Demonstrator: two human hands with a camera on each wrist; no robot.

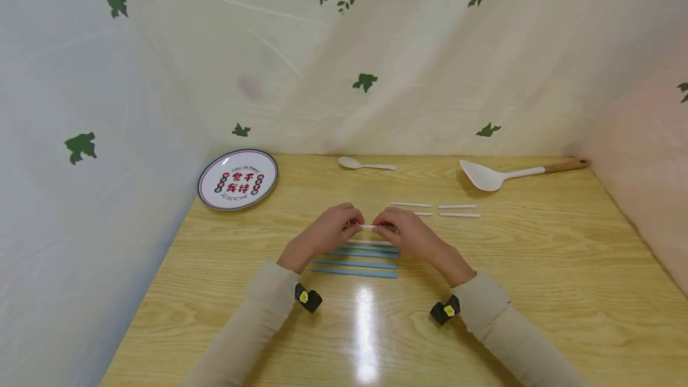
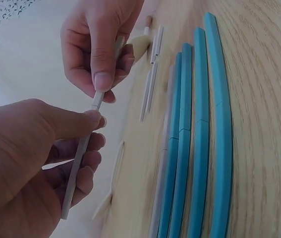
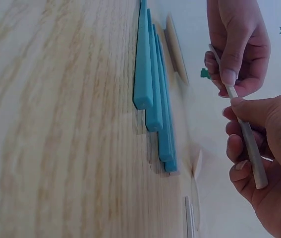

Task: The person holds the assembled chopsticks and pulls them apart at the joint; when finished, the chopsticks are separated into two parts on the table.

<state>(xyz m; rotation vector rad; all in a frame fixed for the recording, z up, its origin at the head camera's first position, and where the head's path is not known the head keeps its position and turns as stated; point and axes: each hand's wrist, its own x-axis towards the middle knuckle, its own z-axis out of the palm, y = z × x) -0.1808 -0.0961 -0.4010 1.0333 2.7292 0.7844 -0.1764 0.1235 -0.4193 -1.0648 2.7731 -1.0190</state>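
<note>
Out over the table, my left hand [image 1: 337, 224] and right hand [image 1: 403, 229] meet at a thin white chopstick [image 2: 73, 186]. Each hand pinches one length of it, thumb on top and fingers curled beneath. A fine seam [image 2: 96, 106] between the two thumbs shows where the two lengths come together. Below the hands, several blue chopsticks [image 1: 355, 273] lie side by side, each with a seam partway along. One white chopstick [image 1: 371, 242] rests just behind them. Several short white chopstick pieces [image 1: 459, 215] lie behind and to the right of my right hand.
At the back left sits a white plate [image 1: 212, 175] with a dark rim and red lettering. A pale spoon [image 1: 352, 163] lies along the back edge. A white spatula [image 1: 486, 177] with a wooden handle is at the back right. Patterned cloth walls [image 1: 301, 106] enclose the table.
</note>
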